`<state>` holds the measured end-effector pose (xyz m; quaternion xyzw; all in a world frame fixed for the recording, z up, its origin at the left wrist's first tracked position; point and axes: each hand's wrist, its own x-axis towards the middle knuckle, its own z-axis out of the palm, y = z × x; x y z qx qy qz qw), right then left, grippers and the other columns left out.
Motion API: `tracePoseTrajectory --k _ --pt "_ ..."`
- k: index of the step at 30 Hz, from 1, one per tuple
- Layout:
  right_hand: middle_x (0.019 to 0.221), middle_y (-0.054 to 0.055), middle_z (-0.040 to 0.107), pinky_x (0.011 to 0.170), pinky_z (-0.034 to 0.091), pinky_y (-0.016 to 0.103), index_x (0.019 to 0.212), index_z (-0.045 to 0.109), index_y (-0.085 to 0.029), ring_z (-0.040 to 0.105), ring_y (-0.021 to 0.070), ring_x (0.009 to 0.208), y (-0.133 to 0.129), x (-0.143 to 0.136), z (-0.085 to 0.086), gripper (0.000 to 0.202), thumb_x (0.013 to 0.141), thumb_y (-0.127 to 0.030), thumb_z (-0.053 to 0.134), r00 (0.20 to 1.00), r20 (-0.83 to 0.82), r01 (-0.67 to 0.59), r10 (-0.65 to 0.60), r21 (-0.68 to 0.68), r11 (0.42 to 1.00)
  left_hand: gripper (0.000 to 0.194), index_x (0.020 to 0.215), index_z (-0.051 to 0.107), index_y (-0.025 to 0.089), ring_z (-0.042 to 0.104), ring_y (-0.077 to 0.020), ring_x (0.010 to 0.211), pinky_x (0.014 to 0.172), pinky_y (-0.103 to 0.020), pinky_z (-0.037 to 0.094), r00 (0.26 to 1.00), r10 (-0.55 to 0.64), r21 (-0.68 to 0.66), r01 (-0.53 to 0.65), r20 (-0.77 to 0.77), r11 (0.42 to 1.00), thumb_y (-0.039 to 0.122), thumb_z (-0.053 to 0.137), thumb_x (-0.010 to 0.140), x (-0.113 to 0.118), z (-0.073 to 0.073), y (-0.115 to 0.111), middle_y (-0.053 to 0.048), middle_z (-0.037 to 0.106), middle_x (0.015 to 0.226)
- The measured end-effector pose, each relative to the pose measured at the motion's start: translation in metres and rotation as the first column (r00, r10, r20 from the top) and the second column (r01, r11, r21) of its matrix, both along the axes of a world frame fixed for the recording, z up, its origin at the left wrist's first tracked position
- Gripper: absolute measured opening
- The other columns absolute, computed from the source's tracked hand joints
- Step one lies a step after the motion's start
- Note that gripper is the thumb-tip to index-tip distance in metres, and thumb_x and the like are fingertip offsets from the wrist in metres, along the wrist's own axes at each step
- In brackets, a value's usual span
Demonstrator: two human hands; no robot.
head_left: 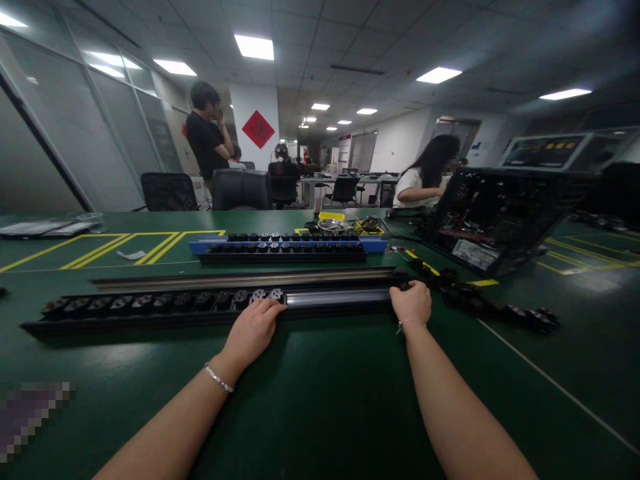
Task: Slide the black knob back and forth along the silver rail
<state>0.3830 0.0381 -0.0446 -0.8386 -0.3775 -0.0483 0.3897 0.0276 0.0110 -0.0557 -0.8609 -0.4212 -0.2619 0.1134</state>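
A long black track rail [150, 325] lies across the table in front of me, its left part filled with a row of round black socket modules [203, 301]. Two modules with paler faces [267, 295] sit at the right of that row. To their right, a bare silvery channel [340, 298] shows. My left hand [254, 325] is closed over the rail's near edge beside the pale modules. At the rail's right end, my right hand [414, 303] curls its fingers round a small black module, mostly hidden by the hand. An open-channel rail [240, 277] lies just behind.
Farther back lie a shorter filled black rail [285, 256] and a blue rail [377, 246]. More black modules [530, 317] trail off at right. A large open black case [500, 220] stands back right, with a seated person [413, 190] behind. Another person [205, 140] stands back left.
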Motion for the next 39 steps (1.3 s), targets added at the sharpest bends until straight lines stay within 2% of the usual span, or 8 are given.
tracePoseTrajectory --k 17,22,27,31,35,37,39 --pt "0.1 0.017 0.057 0.086 0.042 0.038 0.101 0.057 -0.011 0.053 0.0288 0.096 0.002 0.024 -0.006 0.043 0.063 -0.03 0.056 0.997 -0.051 0.058 -0.056 0.057 0.997 0.033 0.109 0.059 0.018 0.054 -0.0193 0.096 0.087 -0.036 0.047 1.0 0.021 -0.027 -0.021 0.002 0.999 0.01 0.041 0.083 0.0 0.001 -0.001 -0.007 0.062 0.106" --pt "0.095 0.014 0.056 0.083 0.043 0.038 0.095 0.058 -0.013 0.054 0.0272 0.091 0.0 0.044 -0.009 0.038 0.061 -0.029 0.058 0.985 -0.085 0.156 -0.148 0.092 0.984 0.033 0.109 0.059 0.018 0.054 -0.0192 0.096 0.087 -0.036 0.047 1.0 0.024 -0.032 -0.024 0.006 0.999 0.009 0.041 0.082 -0.001 0.0 -0.001 -0.007 0.062 0.107" --pt "0.097 0.015 0.055 0.082 0.044 0.04 0.096 0.058 -0.015 0.054 0.0283 0.092 -0.007 0.062 -0.009 0.039 0.06 -0.03 0.059 0.964 -0.12 0.244 -0.237 0.05 0.968 0.034 0.108 0.06 0.019 0.055 -0.0196 0.095 0.087 -0.037 0.047 1.0 0.021 -0.012 -0.021 -0.001 1.0 0.008 0.042 0.081 -0.001 0.0 -0.001 -0.007 0.062 0.105" --pt "0.106 0.015 0.053 0.084 0.041 0.047 0.103 0.056 -0.018 0.05 0.0316 0.101 -0.009 0.062 -0.01 0.045 0.061 -0.034 0.059 0.954 -0.103 0.277 -0.281 -0.056 0.959 0.034 0.107 0.059 0.019 0.055 -0.0195 0.096 0.088 -0.037 0.047 0.999 0.034 -0.006 -0.034 0.014 0.999 0.009 0.041 0.081 -0.001 0.0 -0.001 -0.007 0.062 0.106" --pt "0.111 0.017 0.05 0.086 0.038 0.051 0.103 0.057 -0.019 0.045 0.0343 0.108 -0.008 0.06 -0.012 0.044 0.062 -0.033 0.057 0.949 -0.111 0.278 -0.294 -0.136 0.951 0.029 0.103 0.059 0.02 0.056 -0.0186 0.095 0.086 -0.034 0.047 0.998 0.057 -0.019 -0.056 0.041 0.998 0.012 0.041 0.082 0.0 0.001 -0.003 -0.006 0.061 0.104" --pt "0.114 0.018 0.049 0.087 0.037 0.05 0.105 0.057 -0.018 0.043 0.0342 0.109 -0.008 0.055 -0.011 0.044 0.063 -0.03 0.055 0.954 -0.084 0.28 -0.289 -0.107 0.954 0.026 0.099 0.058 0.02 0.056 -0.0182 0.093 0.085 -0.033 0.047 0.995 0.07 -0.028 -0.068 0.069 0.997 0.012 0.042 0.08 0.001 0.003 -0.004 -0.006 0.061 0.1" --pt "0.114 0.018 0.049 0.089 0.036 0.049 0.106 0.057 -0.016 0.042 0.0331 0.11 -0.007 0.046 -0.007 0.043 0.065 -0.028 0.053 0.968 -0.007 0.252 -0.253 -0.023 0.967 0.023 0.093 0.057 0.02 0.057 -0.0179 0.09 0.083 -0.032 0.048 0.991 0.092 -0.042 -0.088 0.097 0.995 0.011 0.042 0.078 0.002 0.004 -0.005 -0.005 0.06 0.095"
